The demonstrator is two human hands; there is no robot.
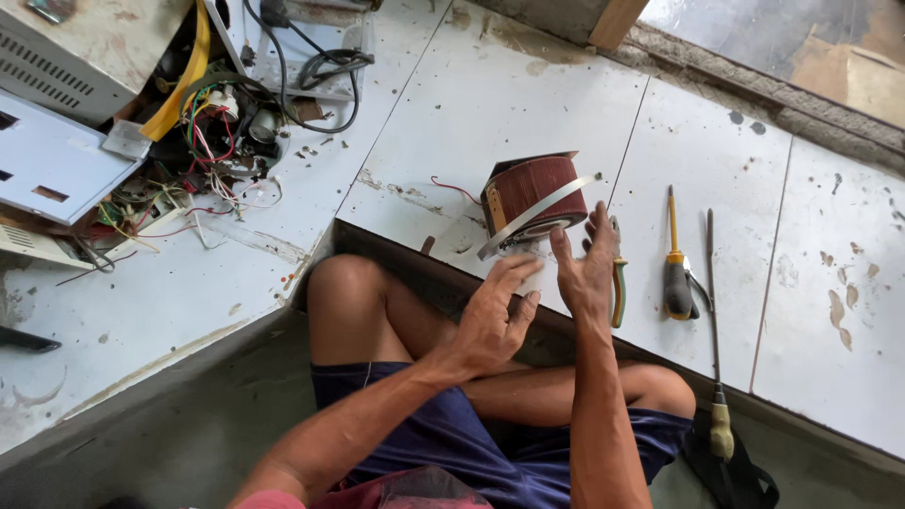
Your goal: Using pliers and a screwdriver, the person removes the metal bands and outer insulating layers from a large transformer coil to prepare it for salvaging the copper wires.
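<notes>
1. The reddish-brown toroidal copper-wound coil with a grey metal strap across it (533, 198) rests tilted on the white tiled floor (452, 113), just beyond the seated person's knees. A thin red lead trails from its left side.
2. The left hand (492, 320) is open, fingers spread, grasping nothing; its fingertips lie near the coil's lower edge, apart from it.
3. The right hand (586, 269) is likewise open and empty, fingers raised just beside the coil's right flank; whether a fingertip touches the strap cannot be told.
4. Green-handled pliers (617, 292) lie partly under the right hand. A yellow-and-black screwdriver (675, 273) and a long thin rod with a pale handle (716, 377) lie further right, well apart from the coil.
5. An opened grey appliance with exposed coloured wiring (212, 132) lies at upper left.
6. Risk, as a judgement: the coil, tilted and unheld, could roll or tip on the smooth tile, and its fine windings or red lead could snag or scrape. The tools close by could be knocked by a forearm.
</notes>
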